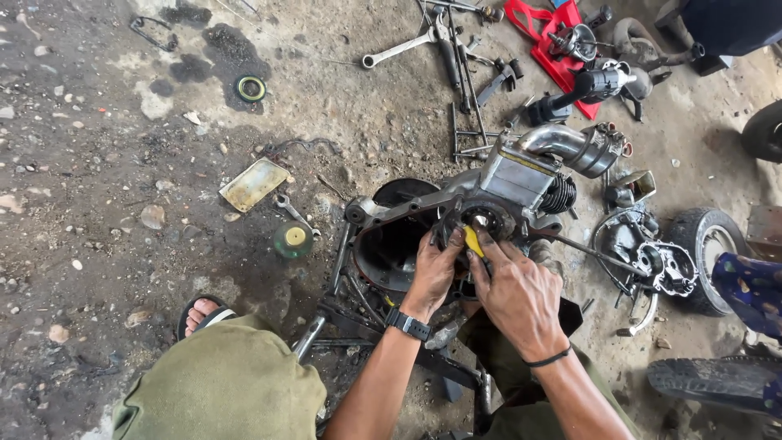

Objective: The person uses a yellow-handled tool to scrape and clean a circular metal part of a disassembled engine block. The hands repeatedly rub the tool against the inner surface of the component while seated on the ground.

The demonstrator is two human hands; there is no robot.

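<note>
Now, by size, all placed from the engine case.
Floor [98, 163]: oil-stained concrete under the engine case, strewn with small stones.
Engine case [456, 216]: grey, lying on the floor, its round opening turned up toward the person.
Wheel [707, 244]: right of the engine case, on its side.
Left hand [432, 269]: at the near rim of the engine case, fingers curled onto a dark part there, touching the right hand.
Right hand [513, 289]: closed on the yellow tool.
Wrench [403, 47]: well beyond the engine case.
Yellow tool [473, 240]: between both hands, tip at the case's round bearing seat.
</note>
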